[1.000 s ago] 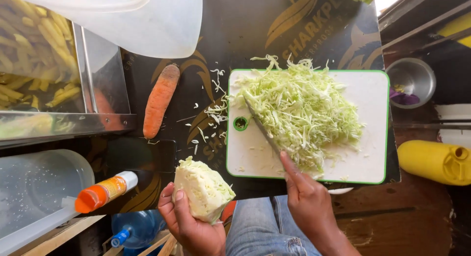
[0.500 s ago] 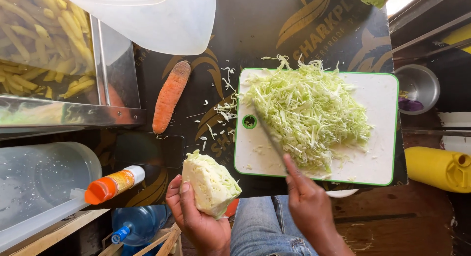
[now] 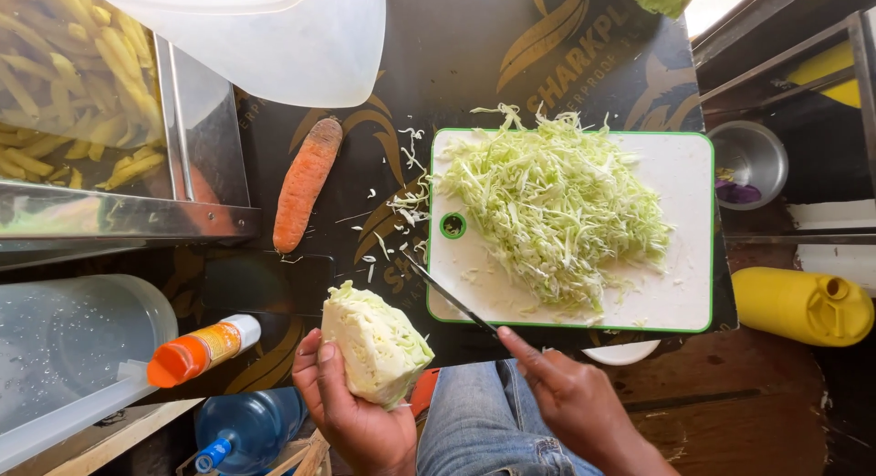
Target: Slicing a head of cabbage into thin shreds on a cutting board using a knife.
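Observation:
My left hand holds a pale green cabbage wedge below the table's near edge, cut face up. My right hand grips a knife whose thin blade points up-left, over the left near corner of the white, green-rimmed cutting board. A heap of shredded cabbage covers most of the board. Loose shreds lie on the dark table left of the board.
A carrot lies left of the board. A clear plastic container and a glass case of fries stand at the back left. An orange-capped bottle, a yellow jug and a metal bowl flank the table.
My right hand has drawn the knife back off the shredded pile toward the board's near left corner. The cabbage wedge stays in my left hand, shifted slightly right.

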